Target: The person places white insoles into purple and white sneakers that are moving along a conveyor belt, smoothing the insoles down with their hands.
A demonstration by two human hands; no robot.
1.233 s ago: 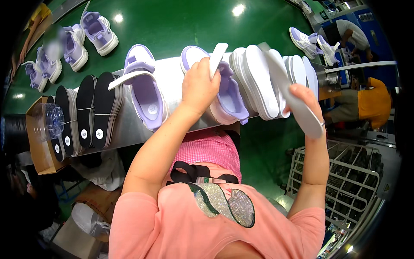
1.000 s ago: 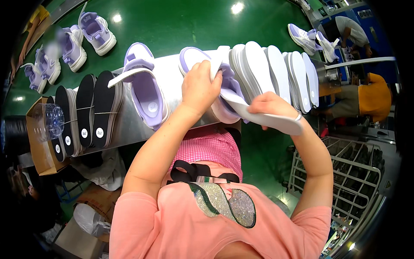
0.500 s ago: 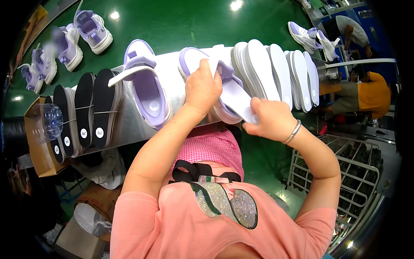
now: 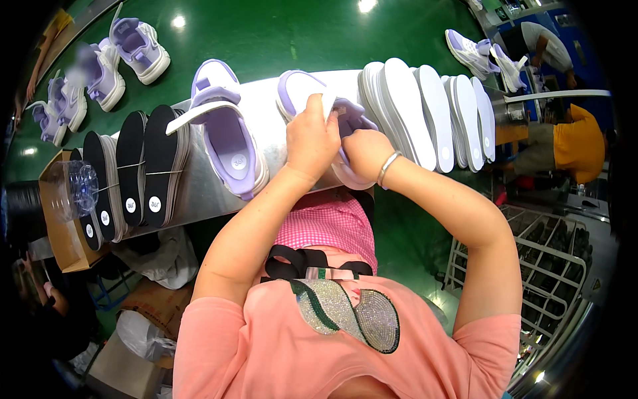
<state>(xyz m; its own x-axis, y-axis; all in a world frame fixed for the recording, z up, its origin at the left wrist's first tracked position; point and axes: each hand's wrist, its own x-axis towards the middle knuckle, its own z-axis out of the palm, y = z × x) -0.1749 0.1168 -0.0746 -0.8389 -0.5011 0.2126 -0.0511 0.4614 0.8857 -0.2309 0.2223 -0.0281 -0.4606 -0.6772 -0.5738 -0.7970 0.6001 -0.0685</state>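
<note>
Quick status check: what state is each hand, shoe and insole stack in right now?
left hand: gripping the tongue of the lilac shoe
right hand: pressed into the lilac shoe's opening
lilac shoe: on the metal bench, held by both hands
second lilac shoe: strap loose, untouched
white insoles: stacked on edge, leaning
black insoles: bundled with bands
plastic bottle: lying in the cardboard box

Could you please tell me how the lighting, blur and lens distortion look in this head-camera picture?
Head view: ceiling lamps glare as bright spots on the green belt; fisheye bends the metal bench and blackens the corners; the lilac shoe under the left hand and right hand is sharp; one far-left shoe shows a blurred patch.
</note>
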